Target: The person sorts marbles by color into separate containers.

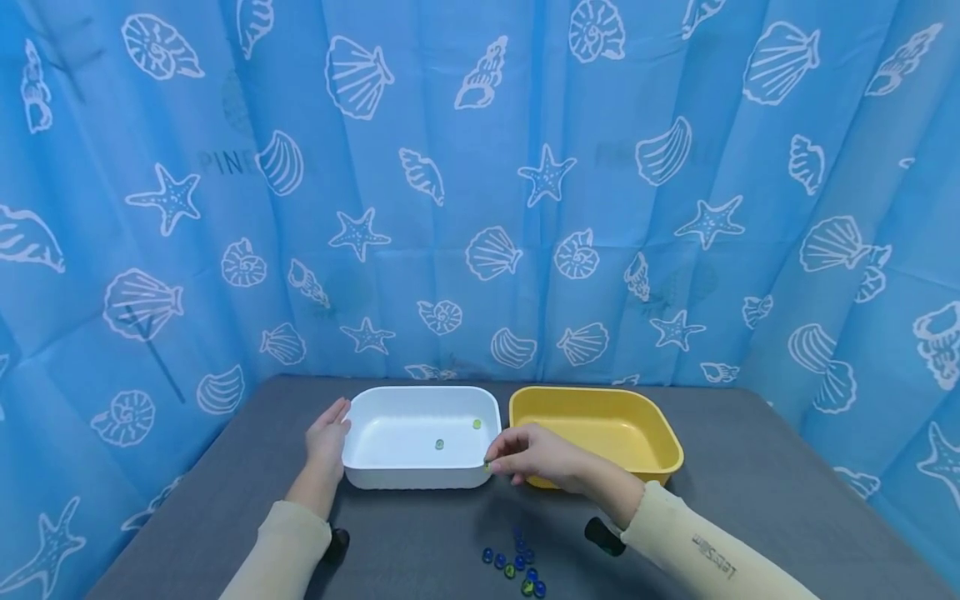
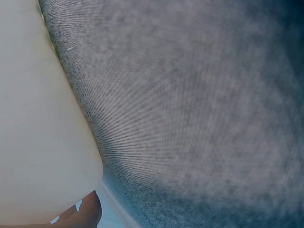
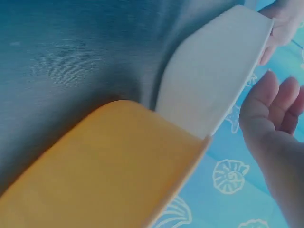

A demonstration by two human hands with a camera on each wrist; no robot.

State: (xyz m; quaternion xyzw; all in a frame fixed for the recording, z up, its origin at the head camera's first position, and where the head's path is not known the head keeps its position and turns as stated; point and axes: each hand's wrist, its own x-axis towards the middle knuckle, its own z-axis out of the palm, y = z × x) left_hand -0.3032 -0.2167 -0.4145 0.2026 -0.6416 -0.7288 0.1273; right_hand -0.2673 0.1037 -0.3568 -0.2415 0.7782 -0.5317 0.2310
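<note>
My right hand (image 1: 536, 454) pinches a small green marble (image 1: 487, 465) between thumb and fingertips at the front right corner of the white tub (image 1: 420, 478). In the right wrist view, the fingers of this right hand (image 3: 270, 114) show above the tub rims, with the marble hidden. My left hand (image 1: 327, 435) rests against the tub's left end, fingers lying along the rim. Inside the white tub lie two green marbles, one green marble (image 1: 477, 424) near the right wall and another marble (image 1: 439, 444) closer to the front.
A yellow tub (image 1: 671, 446) stands just right of the white one, behind my right wrist. On the grey tabletop (image 1: 420, 542) in front lie several blue marbles (image 1: 500, 561) and a few green marbles (image 1: 510, 571). A blue shell-print curtain (image 1: 450, 208) hangs behind.
</note>
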